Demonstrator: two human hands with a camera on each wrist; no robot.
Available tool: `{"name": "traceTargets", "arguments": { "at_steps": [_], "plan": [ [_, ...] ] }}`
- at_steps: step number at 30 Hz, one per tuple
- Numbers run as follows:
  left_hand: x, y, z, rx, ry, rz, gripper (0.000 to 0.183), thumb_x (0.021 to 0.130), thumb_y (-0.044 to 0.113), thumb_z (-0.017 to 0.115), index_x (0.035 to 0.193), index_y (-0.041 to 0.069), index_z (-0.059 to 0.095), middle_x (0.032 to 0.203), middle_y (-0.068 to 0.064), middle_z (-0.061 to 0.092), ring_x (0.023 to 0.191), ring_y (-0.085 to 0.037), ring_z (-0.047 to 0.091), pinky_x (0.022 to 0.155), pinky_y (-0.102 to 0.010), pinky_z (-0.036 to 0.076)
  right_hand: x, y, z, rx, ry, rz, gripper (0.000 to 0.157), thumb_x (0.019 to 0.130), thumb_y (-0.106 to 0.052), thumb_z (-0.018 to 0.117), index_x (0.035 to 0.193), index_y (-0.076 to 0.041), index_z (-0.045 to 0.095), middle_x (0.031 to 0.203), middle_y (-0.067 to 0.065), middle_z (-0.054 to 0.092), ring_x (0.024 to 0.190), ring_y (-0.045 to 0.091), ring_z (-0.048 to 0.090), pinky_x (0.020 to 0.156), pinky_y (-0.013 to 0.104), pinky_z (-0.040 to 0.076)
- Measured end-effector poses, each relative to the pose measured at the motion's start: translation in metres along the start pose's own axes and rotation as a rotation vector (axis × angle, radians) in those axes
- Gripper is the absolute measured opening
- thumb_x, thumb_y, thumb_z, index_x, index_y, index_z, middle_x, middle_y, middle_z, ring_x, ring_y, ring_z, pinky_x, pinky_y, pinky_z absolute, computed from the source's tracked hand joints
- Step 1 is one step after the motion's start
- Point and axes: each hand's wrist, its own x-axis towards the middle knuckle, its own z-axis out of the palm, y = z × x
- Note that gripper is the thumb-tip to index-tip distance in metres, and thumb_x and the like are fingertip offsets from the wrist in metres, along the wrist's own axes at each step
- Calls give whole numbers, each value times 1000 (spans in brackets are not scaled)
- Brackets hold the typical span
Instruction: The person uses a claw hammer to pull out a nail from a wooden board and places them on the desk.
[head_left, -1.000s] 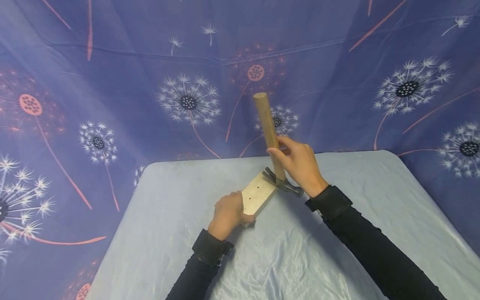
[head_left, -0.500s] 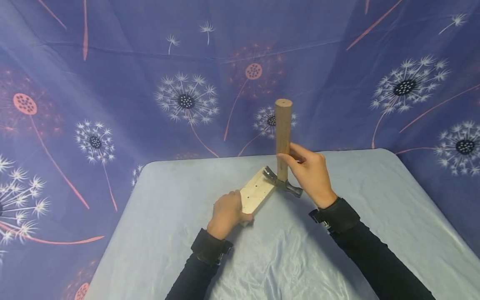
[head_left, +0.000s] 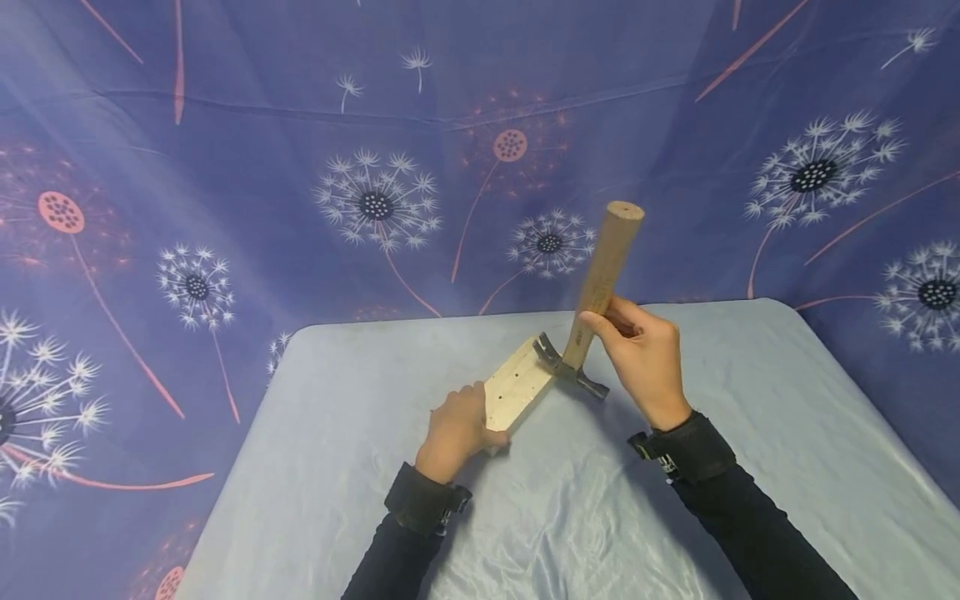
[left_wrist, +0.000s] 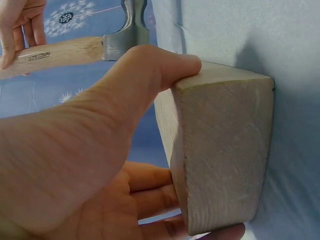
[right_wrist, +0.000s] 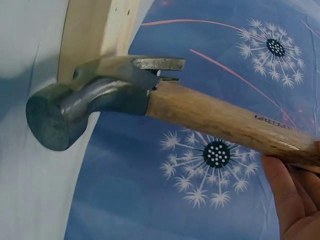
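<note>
A claw hammer [head_left: 609, 258] stands head-down at the far end of a pale wooden block [head_left: 514, 388], its handle leaning to the right. My right hand [head_left: 647, 357] pinches the handle partway up between thumb and fingers. In the right wrist view, a small nail [right_wrist: 159, 73] shows in the slot of the claw, and the round striking face [right_wrist: 49, 122] points away from the block. My left hand [head_left: 454, 429] grips the near end of the block, which lies on the table. Seen from the left wrist, the thumb [left_wrist: 182, 65] lies over one edge and the fingers wrap the opposite side.
A light blue satin cloth [head_left: 360, 367] covers the table, with wrinkles near the front. Behind the table hangs a purple-blue curtain [head_left: 645, 100] with a dandelion print. Black bands and dark sleeves cover both wrists.
The hammer handle has swung from leaning left, through upright, to leaning right, as my right hand moved right and slightly down. My left hand and the block have stayed in place.
</note>
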Motion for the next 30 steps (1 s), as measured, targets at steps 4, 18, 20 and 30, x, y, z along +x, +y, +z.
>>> {"name": "traceTargets", "arguments": {
  "at_steps": [4,18,20,30],
  "plan": [
    [-1,1,1,3,-3,-16,69,73,38,98,118,1,62,94,-9,63,84,-27,63,66,-47,56,1,-4,-2,13,30,1,37,92,-5,84,129,-7,77,104,11,80,88,1,73,80,20,57],
    [-5,3,3,33,-8,11,74,75,45,95,125,2,62,101,-11,65,95,-32,65,69,-52,57,-1,-25,-8,98,44,-135,46,86,11,83,129,-4,77,104,15,80,90,3,75,83,24,59],
    [-5,4,4,41,-19,25,76,76,49,95,126,2,62,102,-10,64,96,-32,65,70,-52,56,-1,-27,-8,117,37,-140,47,86,12,82,129,-5,76,105,15,79,91,5,76,83,26,60],
    [2,13,-12,-327,243,361,54,97,11,80,145,-1,59,142,-18,59,132,-36,57,109,-49,48,-5,-42,-11,151,-2,-150,48,83,15,83,125,-5,78,100,13,80,86,8,76,79,24,59]
  ]
}}
